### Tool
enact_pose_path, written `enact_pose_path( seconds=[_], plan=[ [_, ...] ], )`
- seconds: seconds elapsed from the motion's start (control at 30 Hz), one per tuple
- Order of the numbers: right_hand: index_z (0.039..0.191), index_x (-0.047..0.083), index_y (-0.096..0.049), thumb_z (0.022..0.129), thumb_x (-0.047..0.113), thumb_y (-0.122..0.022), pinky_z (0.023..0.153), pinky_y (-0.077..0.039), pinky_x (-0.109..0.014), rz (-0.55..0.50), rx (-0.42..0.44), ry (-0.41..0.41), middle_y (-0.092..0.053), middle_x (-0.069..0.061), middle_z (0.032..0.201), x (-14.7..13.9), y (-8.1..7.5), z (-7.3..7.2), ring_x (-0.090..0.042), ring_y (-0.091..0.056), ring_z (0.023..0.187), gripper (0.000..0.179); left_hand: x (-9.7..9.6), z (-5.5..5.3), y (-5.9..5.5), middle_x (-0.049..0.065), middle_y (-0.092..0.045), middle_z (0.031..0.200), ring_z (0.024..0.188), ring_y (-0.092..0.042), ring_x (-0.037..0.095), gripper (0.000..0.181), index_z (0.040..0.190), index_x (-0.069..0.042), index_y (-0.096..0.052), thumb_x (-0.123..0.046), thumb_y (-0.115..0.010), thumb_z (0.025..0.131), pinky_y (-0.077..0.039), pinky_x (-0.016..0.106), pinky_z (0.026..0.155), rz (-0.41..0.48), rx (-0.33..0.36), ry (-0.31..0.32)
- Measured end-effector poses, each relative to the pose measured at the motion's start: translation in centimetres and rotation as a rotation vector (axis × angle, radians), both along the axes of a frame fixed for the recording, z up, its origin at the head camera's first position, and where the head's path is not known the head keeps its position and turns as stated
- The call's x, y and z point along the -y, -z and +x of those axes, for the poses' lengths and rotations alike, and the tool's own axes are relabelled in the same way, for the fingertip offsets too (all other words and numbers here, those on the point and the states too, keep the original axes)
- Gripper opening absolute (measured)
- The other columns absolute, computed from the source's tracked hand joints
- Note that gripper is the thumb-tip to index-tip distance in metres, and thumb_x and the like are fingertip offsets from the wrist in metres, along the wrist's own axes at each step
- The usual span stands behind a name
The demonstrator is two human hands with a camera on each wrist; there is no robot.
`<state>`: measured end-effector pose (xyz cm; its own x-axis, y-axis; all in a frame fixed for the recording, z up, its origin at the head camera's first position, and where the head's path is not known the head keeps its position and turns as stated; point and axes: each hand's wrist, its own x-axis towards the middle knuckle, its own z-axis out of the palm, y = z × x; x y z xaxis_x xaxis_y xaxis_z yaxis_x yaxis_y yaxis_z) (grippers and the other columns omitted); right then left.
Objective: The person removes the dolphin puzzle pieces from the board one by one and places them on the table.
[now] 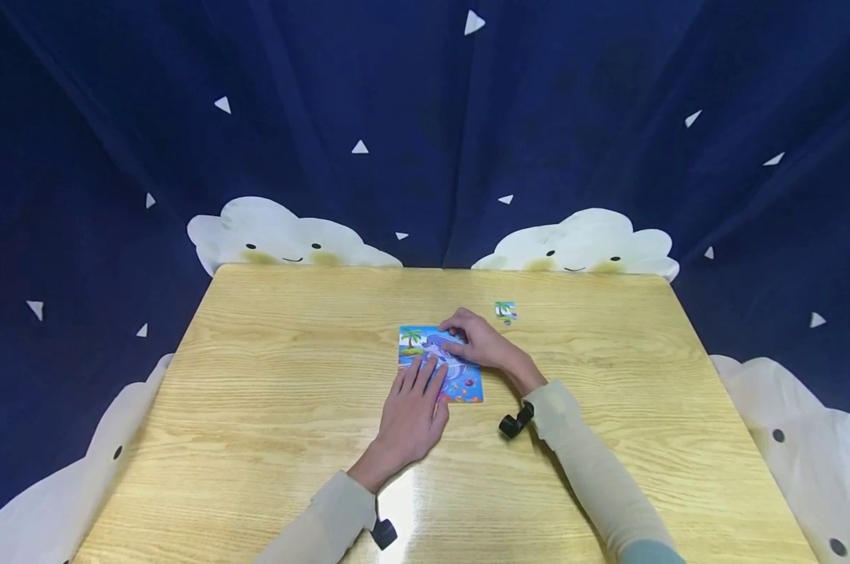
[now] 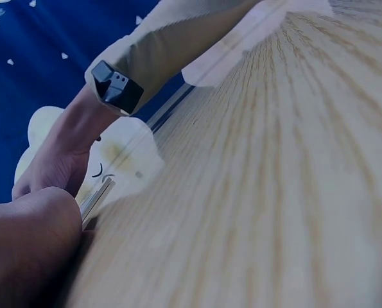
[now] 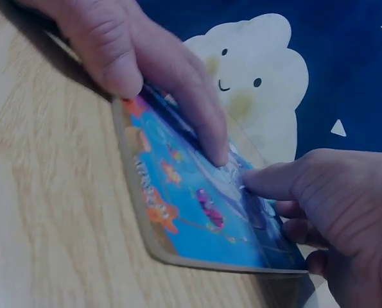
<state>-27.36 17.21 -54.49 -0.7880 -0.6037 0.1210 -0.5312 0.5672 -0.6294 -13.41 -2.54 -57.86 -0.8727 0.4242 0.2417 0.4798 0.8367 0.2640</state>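
Board (image 1: pixel 461 379) blue, palm-and-starfish print; left grip (image 1: pixel 410 413) flat, fingers straight; right grip (image 1: pixel 479 341) pinching edge

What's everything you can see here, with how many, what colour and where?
Table: 1, light wood, centre
Backdrop: 1, dark blue, behind and beside table
Clouds: 4, white, on backdrop
Triangles: about a dozen, white, on backdrop
Board: 1, mostly blue, on table
Palm picture: 1, small, multicoloured, beyond board's far right corner
Cameras: 2, black, one at each wrist
Sleeves: 2, mostly beige, over table
Left hand: 1, bare, on board
Right hand: 1, bare, at board's far right
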Motion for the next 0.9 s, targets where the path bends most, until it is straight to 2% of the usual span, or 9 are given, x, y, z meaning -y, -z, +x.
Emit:
enact_pose_path(
  seconds=[0.13, 0.37, 0.47, 0.67, 0.9],
  plan=[
    [0.12, 0.005, -0.074, 0.097, 0.018, -0.075, 0.076, -0.046, -0.032, 0.053, -0.008, -0.008, -0.059, -0.006, 0.101, 0.1, -0.2, -0.1, -0.016, -0.051, 0.083, 0.026, -0.1, 0.0, 0.1, 0.011, -0.032, 0.17, 0.158, -0.021, 0.034, 0.059, 0.163, -0.011, -0.037, -0.036, -0.034, 0.109, -0.021, 0.052, 0.127, -0.022, 0.015, 0.001],
    [0.116, 0.005, -0.073, 0.087, 0.026, -0.084, 0.087, -0.048, -0.038, 0.082, 0.007, 0.002, -0.063, -0.007, 0.107, -0.1, -0.9, -0.3, -0.021, -0.056, 0.094, 0.037, -0.2, -0.1, 0.1, 0.009, -0.03, 0.171, 0.159, -0.02, 0.033, 0.059, 0.163, -0.013, -0.037, -0.037, -0.033, 0.109, -0.019, 0.052, 0.127, -0.035, 0.018, -0.003],
    [0.115, 0.003, -0.072, 0.087, 0.026, -0.084, 0.087, -0.048, -0.038, 0.094, 0.024, 0.007, -0.061, -0.009, 0.104, 0.1, -1.2, -0.3, -0.021, -0.055, 0.094, 0.039, -0.1, -0.1, 0.0, 0.009, -0.031, 0.17, 0.159, -0.02, 0.033, 0.059, 0.163, -0.013, -0.037, -0.037, -0.034, 0.109, -0.02, 0.051, 0.127, -0.039, 0.012, -0.006],
    [0.114, 0.001, -0.068, 0.087, 0.025, -0.084, 0.083, -0.045, -0.036, 0.087, 0.039, -0.007, -0.057, -0.009, 0.1, 0.3, -1.0, -0.5, -0.02, -0.051, 0.091, 0.039, 0.0, -0.1, 0.0, 0.011, -0.036, 0.168, 0.157, -0.025, 0.035, 0.059, 0.16, -0.011, -0.042, -0.036, -0.037, 0.108, -0.023, 0.053, 0.126, -0.02, -0.023, -0.008],
    [0.115, 0.004, -0.065, 0.088, 0.024, -0.085, 0.092, -0.046, -0.04, 0.059, 0.073, 0.012, -0.059, -0.01, 0.109, 0.3, -0.7, -0.5, -0.024, -0.053, 0.099, 0.039, 0.0, -0.1, 0.2, 0.013, -0.038, 0.167, 0.156, -0.027, 0.036, 0.058, 0.159, -0.009, -0.044, -0.034, -0.04, 0.107, -0.024, 0.053, 0.125, 0.005, -0.048, -0.002]
  ],
)
